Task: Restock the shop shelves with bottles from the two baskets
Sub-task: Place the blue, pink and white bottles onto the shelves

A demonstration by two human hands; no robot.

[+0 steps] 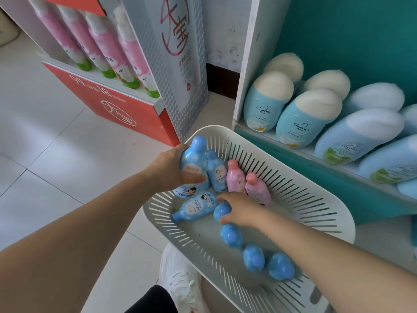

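Currently picking from the white slotted basket. Left hand: fingers wrapped round a large blue bottle at the basket's far corner. Right hand: fingers curled over a second blue bottle lying inside. Next, probably: lift both clear and stand them on the teal shelf.

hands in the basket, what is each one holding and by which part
Left hand grips a large blue bottle round its body, cap free. Right hand curls over a small blue bottle in the basket; the exact hold is hidden.
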